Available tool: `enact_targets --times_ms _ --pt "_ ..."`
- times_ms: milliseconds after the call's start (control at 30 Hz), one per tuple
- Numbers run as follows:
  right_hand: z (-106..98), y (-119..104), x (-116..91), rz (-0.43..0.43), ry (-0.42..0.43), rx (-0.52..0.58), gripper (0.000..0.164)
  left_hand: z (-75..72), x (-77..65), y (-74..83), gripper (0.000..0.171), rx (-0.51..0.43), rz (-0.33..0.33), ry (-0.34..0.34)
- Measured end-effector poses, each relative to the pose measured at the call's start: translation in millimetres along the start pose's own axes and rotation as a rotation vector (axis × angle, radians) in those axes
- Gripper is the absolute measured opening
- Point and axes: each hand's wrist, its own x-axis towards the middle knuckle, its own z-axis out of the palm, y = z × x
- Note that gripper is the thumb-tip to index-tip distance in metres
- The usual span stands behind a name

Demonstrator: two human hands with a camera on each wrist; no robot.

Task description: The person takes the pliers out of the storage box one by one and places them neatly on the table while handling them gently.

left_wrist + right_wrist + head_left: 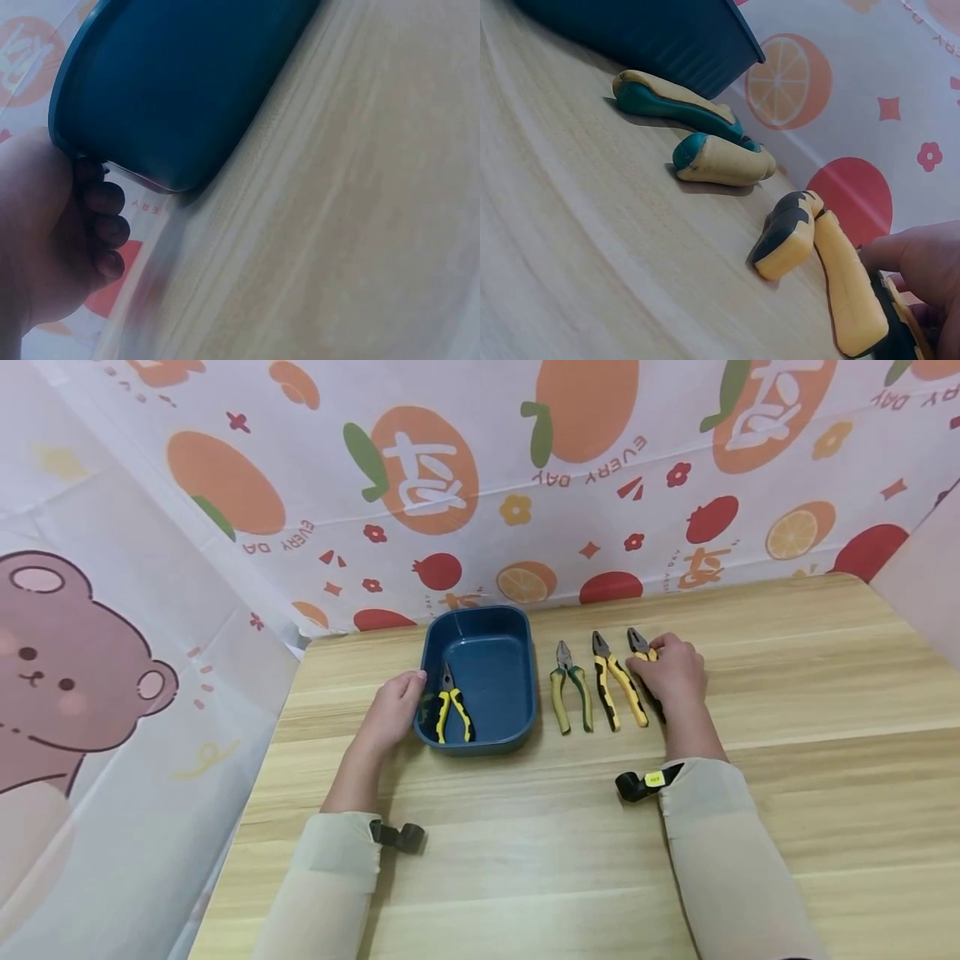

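Note:
My left hand [396,706] grips the left rim of a dark blue rectangular tub [495,693], with its fingers curled below the edge in the left wrist view. Inside the tub, long-nose pliers [442,714] with yellow and black handles lean at the left side. On the table to the right, my right hand [673,675] holds combination pliers [637,642] by their yellow and black handles, mostly covered by the fingers. Just left of them lie another yellow and black pair of combination pliers [602,646] and green-handled pliers [557,697], jaws pointing away from me.
A light wood table [510,843] carries everything. Behind it hangs a white cloth [495,547] printed with fruit, close to the tub's far end. Another printed sheet [187,793] with a bear hangs along the left side.

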Motion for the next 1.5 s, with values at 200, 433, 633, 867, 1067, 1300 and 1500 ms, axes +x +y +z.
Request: enact_targets --times_ms 200,433,633,867,1067,1300,1500 --pt "5 -15 -5 -0.026 0.085 0.046 0.049 -1.7 -1.0 -1.4 0.058 0.0 -0.003 -0.002" --pt "27 -50 -19 -0.24 0.129 0.171 0.04 -2.0 -1.4 -4.2 0.056 0.001 -0.009 -0.008" --pt "43 -93 -49 -0.48 0.028 0.222 0.033 -3.8 -1.3 -4.9 0.055 -0.009 -0.02 -0.012" --pt "68 -139 -89 -0.668 -0.065 0.102 0.03 -1.7 0.2 0.9 0.053 -0.009 0.001 -0.014" --pt "99 -165 -105 -0.615 -0.279 -0.219 0.045 -0.5 0.3 -1.3 0.053 -0.027 -0.005 -0.01" --pt "119 -181 -98 -0.656 -0.467 -0.371 0.051 -1.8 2.2 -1.0 0.056 -0.033 -0.008 -0.038" --pt "126 -182 -94 -0.657 -0.492 -0.46 0.053 -2.1 1.1 1.1 0.055 -0.029 -0.017 -0.031"
